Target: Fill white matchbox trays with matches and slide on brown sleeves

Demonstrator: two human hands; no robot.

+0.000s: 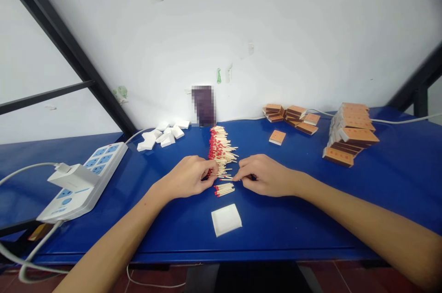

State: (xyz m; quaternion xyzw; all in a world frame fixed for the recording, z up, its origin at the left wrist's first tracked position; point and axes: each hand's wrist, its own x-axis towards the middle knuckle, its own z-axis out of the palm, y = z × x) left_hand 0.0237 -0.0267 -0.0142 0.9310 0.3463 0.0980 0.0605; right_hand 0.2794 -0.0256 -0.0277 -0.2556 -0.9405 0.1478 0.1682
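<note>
Shows bare, pale wood in the matches, with matt red heads. Looks like smooth, matt white card or paper in the tray, and printed orange card with dark sides in the stacked matchboxes. Suggests smooth, painted blue with a soft sheen on the table, clean white plastic on the power strip, dark, matt metal in the frame, and flat, scuffed paint across the wall.

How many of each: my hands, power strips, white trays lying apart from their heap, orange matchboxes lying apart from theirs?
Hands: 2 (left hand, right hand)
Power strip: 1
Lone white tray: 1
Lone orange matchbox: 1
Total: 5
</note>
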